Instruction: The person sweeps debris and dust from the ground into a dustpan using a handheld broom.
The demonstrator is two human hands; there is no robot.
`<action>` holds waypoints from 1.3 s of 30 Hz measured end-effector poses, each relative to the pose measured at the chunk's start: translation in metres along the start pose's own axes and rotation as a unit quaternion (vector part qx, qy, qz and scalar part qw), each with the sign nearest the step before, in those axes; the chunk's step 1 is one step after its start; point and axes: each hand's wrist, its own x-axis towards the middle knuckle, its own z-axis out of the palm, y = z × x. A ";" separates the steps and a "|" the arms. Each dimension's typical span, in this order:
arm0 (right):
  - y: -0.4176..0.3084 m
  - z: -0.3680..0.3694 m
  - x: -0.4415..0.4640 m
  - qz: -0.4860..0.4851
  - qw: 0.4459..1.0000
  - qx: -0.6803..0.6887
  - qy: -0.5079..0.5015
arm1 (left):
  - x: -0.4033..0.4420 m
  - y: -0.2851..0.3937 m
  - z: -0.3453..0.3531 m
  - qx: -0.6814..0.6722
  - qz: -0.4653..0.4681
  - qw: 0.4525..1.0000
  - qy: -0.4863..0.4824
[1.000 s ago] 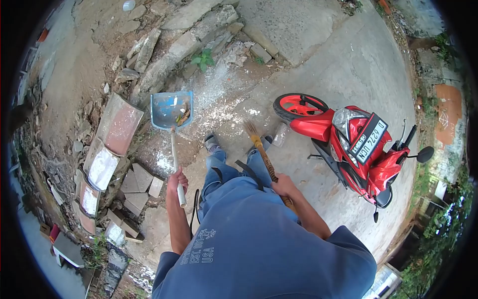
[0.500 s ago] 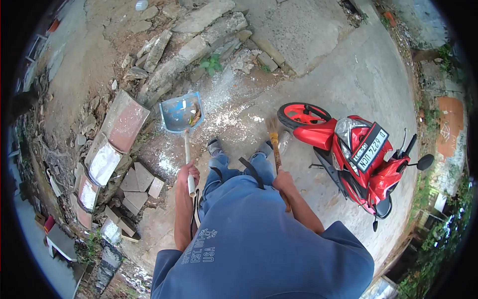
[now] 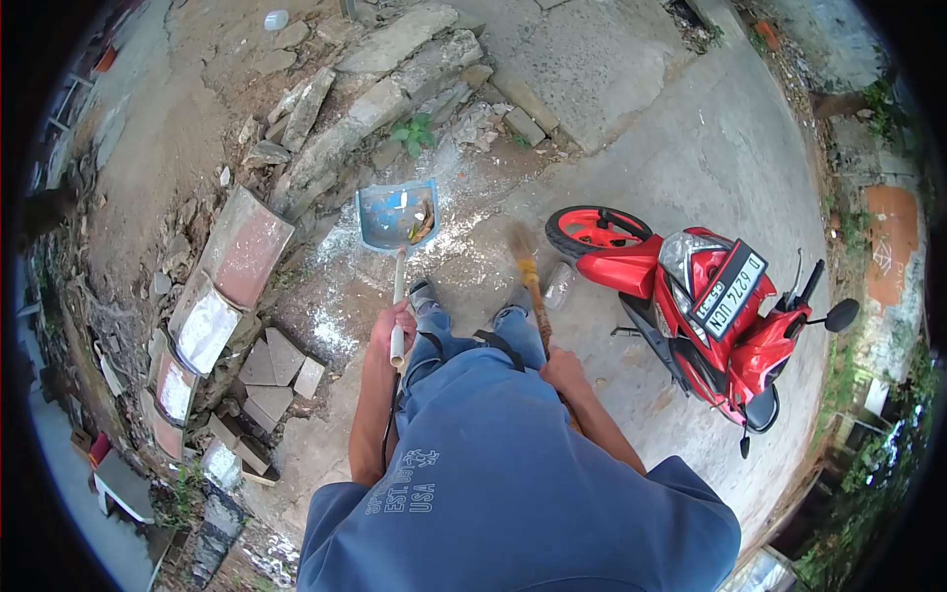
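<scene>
Two grips each hold one tool: the left grip (image 3: 391, 324) is wrapped around the pale handle of one blue dustpan (image 3: 379, 223), the right grip (image 3: 562, 369) around one broom (image 3: 534, 288). The dustpan is ahead of the left shoe (image 3: 424, 296), debris (image 3: 423, 223) gathered towards its right side; I cannot tell whether it touches the ground. The broom's blurred bristles are ahead of the right shoe (image 3: 520, 295). One clear piece of litter (image 3: 558, 286) lies between the broom and one red scooter (image 3: 619, 267). Broken slabs (image 3: 350, 138) edge the room beyond and left of the dustpan, and one plant (image 3: 414, 134) stands near them. Powder-strewn ground (image 3: 473, 259) separates dustpan and bristles; wide bare concrete (image 3: 681, 158) stretches beyond the scooter's front wheel.
</scene>
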 end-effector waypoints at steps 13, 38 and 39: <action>0.034 0.014 0.018 -0.040 0.999 0.024 -0.028 | -0.004 0.012 -0.009 0.003 -0.029 0.999 0.028; -0.006 -0.054 0.001 -0.019 0.953 0.271 -0.134 | -0.008 0.005 -0.036 -0.042 0.017 0.999 0.001; -0.004 -0.057 -0.001 -0.027 0.959 0.262 -0.109 | -0.010 0.005 -0.033 -0.049 0.020 0.999 -0.006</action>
